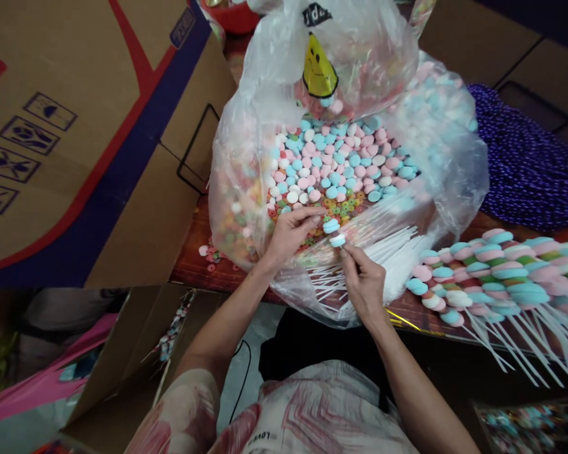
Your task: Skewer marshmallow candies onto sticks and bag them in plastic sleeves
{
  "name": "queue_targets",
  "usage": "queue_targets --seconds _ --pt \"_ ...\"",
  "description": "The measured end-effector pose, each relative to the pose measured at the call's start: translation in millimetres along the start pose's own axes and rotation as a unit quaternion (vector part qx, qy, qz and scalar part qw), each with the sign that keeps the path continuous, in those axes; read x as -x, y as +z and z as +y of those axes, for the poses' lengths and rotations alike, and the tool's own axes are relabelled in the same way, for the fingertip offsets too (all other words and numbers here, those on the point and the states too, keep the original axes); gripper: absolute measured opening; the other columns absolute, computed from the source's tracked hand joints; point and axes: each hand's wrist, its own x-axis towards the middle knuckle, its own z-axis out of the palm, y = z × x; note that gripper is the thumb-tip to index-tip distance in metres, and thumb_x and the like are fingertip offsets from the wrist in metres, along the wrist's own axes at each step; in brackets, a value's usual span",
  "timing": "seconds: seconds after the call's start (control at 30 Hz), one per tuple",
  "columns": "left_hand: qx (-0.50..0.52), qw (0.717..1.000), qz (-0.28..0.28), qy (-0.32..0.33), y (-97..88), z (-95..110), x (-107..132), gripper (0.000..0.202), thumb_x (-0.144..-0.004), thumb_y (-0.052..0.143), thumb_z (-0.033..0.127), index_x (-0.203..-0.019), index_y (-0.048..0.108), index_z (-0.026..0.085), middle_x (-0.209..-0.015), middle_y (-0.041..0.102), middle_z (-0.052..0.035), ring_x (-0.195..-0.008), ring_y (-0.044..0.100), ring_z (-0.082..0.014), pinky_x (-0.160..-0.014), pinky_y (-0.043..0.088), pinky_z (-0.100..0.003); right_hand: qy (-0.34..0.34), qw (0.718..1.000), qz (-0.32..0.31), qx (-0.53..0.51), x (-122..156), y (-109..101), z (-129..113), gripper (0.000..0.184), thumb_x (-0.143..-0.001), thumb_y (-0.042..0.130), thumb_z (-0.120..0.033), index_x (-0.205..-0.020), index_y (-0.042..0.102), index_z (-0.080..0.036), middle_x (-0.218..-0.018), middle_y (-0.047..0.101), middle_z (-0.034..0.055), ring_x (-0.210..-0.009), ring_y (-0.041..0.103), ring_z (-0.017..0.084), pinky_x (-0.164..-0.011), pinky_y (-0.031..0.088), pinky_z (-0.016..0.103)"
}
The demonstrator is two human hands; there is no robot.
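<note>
left hand (pixel 291 234) pinching blue round candy (pixel 331 225) | right hand (pixel 363 282) gripping thin white stick (pixel 343 249), candy at 12 o'clock | best pushed straight, centred

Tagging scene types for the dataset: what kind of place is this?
Likely a small home or workshop candy-packing table: a big plastic bag of loose candies, a pile of finished candy sticks, and cardboard boxes around.

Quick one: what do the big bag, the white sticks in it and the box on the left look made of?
Bag: thin clear plastic film, glossy and crinkled, with the sweets showing through it.
White sticks: likely plastic, possibly rolled paper; thin, straight, uniform, matte white.
Box: brown cardboard, matte, with creased flaps and printed handling symbols.
</note>
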Motion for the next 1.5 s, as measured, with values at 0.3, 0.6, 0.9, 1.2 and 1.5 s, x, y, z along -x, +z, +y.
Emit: queue_targets --seconds 0.3,0.6,0.9,1.2,1.5 --pt "0.082 0.996 0.013 -0.045 0.8 -1.5 -3.7 0.024 -0.076 0.082 0.037 -0.092 0.08 0.02 -0.094 0.077 -0.0031 -0.087 0.069 -0.0143 -0.08 0.056 -0.027 -0.016 0.999 -0.036 0.005 -2.8 -3.4 -1.1 0.026 -0.095 0.056 -0.033 -0.098 0.077 -0.018 -0.087 0.076 0.0042 -0.074 0.067 0.017 -0.072 0.051 0.027" --pt "0.123 0.985 -0.048 -0.107 0.0 5.2 -2.9 0.031 -0.07 0.087 0.044 -0.083 0.078 0.016 -0.075 0.071 -0.0009 -0.068 0.06 -0.0103 -0.065 0.05 -0.024 -0.026 0.999 -0.043 0.009 0.0 -1.7 -8.2 0.024 -0.097 0.052 -0.031 -0.086 0.069 -0.019 -0.071 0.063 -0.0004 -0.062 0.054 0.013 -0.062 0.044 0.024" --pt "0.168 0.97 -0.052 -0.167 14.7 19.6 9.3 0.04 -0.061 0.091 0.048 -0.072 0.073 0.013 -0.063 0.061 0.0024 -0.052 0.048 -0.0037 -0.05 0.037 -0.019 -0.063 0.998 0.005 0.029 7.6 7.4 -9.6 0.021 -0.099 0.05 -0.028 -0.085 0.064 -0.02 -0.063 0.052 -0.0037 -0.054 0.043 0.011 -0.055 0.038 0.023" --pt "-0.006 0.997 0.028 -0.069 9.6 15.3 9.4 0.037 -0.088 0.067 0.052 -0.091 0.075 0.016 -0.067 0.063 -0.0002 -0.059 0.055 -0.0104 -0.057 0.043 -0.023 -0.033 0.999 -0.005 0.018 1.6 6.7 -3.4 0.022 -0.1 0.05 -0.03 -0.083 0.06 -0.02 -0.061 0.045 -0.0059 -0.054 0.041 0.01 -0.054 0.035 0.023" --pt "-0.589 0.806 0.052 0.003 -8.2 23.9 -10.4 0.026 -0.097 0.048 0.015 -0.105 0.072 0.02 -0.112 0.063 -0.0137 -0.09 0.066 -0.0246 -0.074 0.049 -0.034 -0.022 0.999 -0.019 0.017 3.5 5.9 -7.5 0.023 -0.098 0.051 -0.029 -0.078 0.057 -0.02 -0.06 0.042 -0.0066 -0.053 0.04 0.009 -0.053 0.033 0.022"
